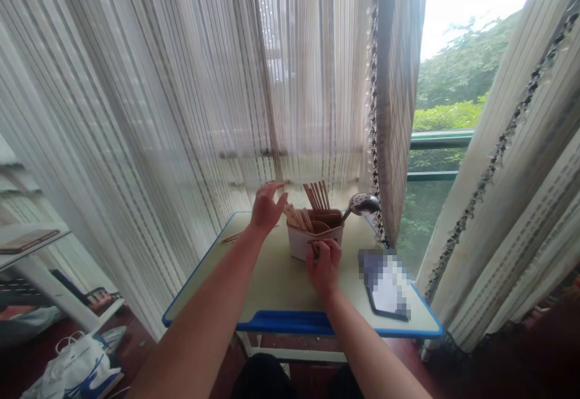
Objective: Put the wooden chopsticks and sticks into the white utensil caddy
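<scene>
A pale utensil holder (296,243) with divided compartments stands toward the back of the table. Light wooden sticks (299,217) lean in its left part, several chopsticks (318,196) rise at the back, and a slotted metal spoon (362,204) tilts out to the right. My left hand (267,207) is raised just left of the holder, its fingers apart, close to the light sticks. In front of the holder, the fingers of my right hand (325,260) are curled closed around a small brownish thing that I cannot make out.
A few thin sticks (231,237) lie on the table's (267,284) back left. A dark-edged flat object (374,302), partly blurred, lies at the right. Striped curtains (190,84) hang behind the table. A white bag (72,363) sits on the floor at left.
</scene>
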Tool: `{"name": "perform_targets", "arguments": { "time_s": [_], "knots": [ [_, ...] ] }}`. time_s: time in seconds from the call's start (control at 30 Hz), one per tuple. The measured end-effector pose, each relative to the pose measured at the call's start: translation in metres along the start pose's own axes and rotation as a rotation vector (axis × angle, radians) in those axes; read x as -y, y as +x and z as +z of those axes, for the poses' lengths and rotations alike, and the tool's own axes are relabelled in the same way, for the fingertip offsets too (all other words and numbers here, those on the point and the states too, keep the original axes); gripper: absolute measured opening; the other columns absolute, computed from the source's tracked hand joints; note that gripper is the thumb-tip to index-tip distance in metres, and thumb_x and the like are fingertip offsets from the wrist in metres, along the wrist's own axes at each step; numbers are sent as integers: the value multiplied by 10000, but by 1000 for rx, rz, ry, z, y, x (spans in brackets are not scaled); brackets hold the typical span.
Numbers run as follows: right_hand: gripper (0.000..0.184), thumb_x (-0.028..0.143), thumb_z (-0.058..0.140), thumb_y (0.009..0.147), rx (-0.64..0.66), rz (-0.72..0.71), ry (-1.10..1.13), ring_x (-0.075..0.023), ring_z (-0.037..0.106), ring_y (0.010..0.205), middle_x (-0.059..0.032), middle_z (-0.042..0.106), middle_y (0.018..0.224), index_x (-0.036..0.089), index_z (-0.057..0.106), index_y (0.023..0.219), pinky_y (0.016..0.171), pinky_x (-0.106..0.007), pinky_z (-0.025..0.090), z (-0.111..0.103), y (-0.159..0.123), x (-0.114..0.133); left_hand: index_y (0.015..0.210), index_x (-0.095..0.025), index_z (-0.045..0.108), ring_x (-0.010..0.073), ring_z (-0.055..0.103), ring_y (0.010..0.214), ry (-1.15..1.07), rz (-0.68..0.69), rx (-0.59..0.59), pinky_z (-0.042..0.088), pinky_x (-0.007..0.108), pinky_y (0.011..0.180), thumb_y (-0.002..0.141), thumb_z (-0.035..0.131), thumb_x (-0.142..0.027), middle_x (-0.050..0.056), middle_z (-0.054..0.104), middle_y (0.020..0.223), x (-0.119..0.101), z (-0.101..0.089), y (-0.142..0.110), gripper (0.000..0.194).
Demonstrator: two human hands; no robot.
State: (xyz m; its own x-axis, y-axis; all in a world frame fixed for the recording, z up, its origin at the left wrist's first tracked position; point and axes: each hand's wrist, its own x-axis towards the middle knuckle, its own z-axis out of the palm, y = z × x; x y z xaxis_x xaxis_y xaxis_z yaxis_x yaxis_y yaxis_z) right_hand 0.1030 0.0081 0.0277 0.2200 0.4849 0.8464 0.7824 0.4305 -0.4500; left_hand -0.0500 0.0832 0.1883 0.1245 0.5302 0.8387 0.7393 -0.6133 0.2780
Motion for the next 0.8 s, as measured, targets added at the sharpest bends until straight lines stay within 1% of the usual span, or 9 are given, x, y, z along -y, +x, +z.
{"name": "perform_targets", "arguments": {
  "time_s": [0.07, 0.13, 0.17, 0.23, 0.33, 0.43, 0.57, 0.67, 0.8],
  "knots": [
    [212, 222, 474, 797, 148, -144, 43, -228, 456, 1029, -120, 488, 1064, 173, 533, 994, 893, -385, 395, 2, -5, 4, 1035, -174, 583, 198, 535, 1015, 58, -123, -155, 429, 376, 904, 834, 460, -276, 78, 604, 1043, 23, -5, -14, 257],
    [215, 190, 469, 793, 365, -281, 86, -209, 483, 998, -105, 524, 1054, 187, 545, 994, 874, -351, 404, 5, -7, 13, 1019, -154, 577, 203, 546, 976, 146, -253, -212, 437, 372, 886, 819, 447, -230, 93, 599, 1017, 51, -9, -34, 251],
    [228, 176, 462, 792, 476, -318, 104, -197, 498, 981, -95, 537, 1057, 195, 549, 1001, 857, -331, 409, 8, -6, 18, 1022, -148, 575, 208, 545, 977, 194, -308, -197, 432, 374, 893, 807, 443, -204, 99, 598, 1017, 65, -10, -45, 259],
    [250, 165, 453, 792, 673, -302, 124, -170, 533, 918, -72, 556, 1056, 210, 555, 1016, 805, -292, 421, 20, -3, 29, 1043, -138, 575, 217, 538, 995, 285, -392, -85, 416, 377, 911, 791, 433, -167, 110, 602, 1023, 91, -11, -66, 291],
    [269, 175, 478, 771, 840, -121, 108, -151, 561, 848, -60, 576, 1031, 201, 551, 1029, 752, -266, 423, 54, 4, 41, 1093, -143, 574, 216, 525, 1035, 387, -459, 131, 406, 356, 921, 780, 423, -133, 108, 602, 1073, 123, -9, -89, 348],
    [302, 151, 480, 743, 811, -1, 100, -162, 560, 872, -75, 570, 1053, 184, 540, 1037, 760, -271, 421, 95, 9, 48, 1103, -157, 585, 206, 519, 1050, 459, -480, 290, 401, 332, 920, 785, 413, -117, 100, 608, 1080, 145, -2, -99, 365],
    [317, 163, 428, 762, 601, 116, 104, -155, 558, 789, -87, 543, 1068, 171, 512, 1068, 711, -289, 444, 133, 6, 45, 1081, -154, 602, 226, 495, 1082, 534, -458, 392, 388, 352, 930, 807, 419, -162, 104, 608, 1084, 166, 13, -104, 329],
    [346, 201, 434, 760, 530, 101, 159, -165, 548, 774, -84, 529, 1055, 177, 488, 1100, 695, -322, 459, 143, 1, 39, 1134, -168, 571, 237, 453, 1149, 549, -430, 424, 359, 371, 964, 822, 445, -236, 97, 577, 1168, 178, 23, -110, 343],
    [368, 199, 458, 728, 527, 161, 213, -170, 542, 750, -88, 521, 1004, 175, 480, 1094, 677, -341, 472, 146, -1, 32, 1299, -170, 412, 243, 326, 1277, 543, -409, 410, 293, 387, 1018, 843, 438, -318, 122, 455, 1327, 189, 31, -117, 481]
  ]
}}
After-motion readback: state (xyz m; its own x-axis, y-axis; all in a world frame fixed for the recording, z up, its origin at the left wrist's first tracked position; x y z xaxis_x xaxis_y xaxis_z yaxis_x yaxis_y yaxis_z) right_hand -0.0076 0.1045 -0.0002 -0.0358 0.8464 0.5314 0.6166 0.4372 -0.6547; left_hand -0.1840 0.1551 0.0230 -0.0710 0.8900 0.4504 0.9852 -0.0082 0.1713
